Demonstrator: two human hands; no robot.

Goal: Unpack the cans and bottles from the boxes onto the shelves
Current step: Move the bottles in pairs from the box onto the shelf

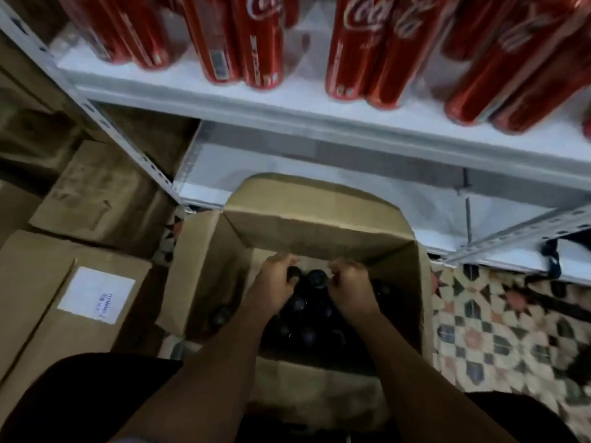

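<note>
Head view looked down into an open cardboard box (208, 266) on the patterned tile floor (499, 330), just below the white shelf (287, 100). Box held dark bottles (302, 318) standing upright, seen mostly as round black caps packed close; blur hid labels. Left hand (275, 286) was inside the box, grip curled round one bottle cap (293, 274). Right hand (350, 286) was beside it, fingers curled tight at another bottle top (316, 278); what that grip held could not be told. Red cola cans (361, 49) stood in clusters on the shelf above. Closed boxes (64, 298) sat left.
</note>
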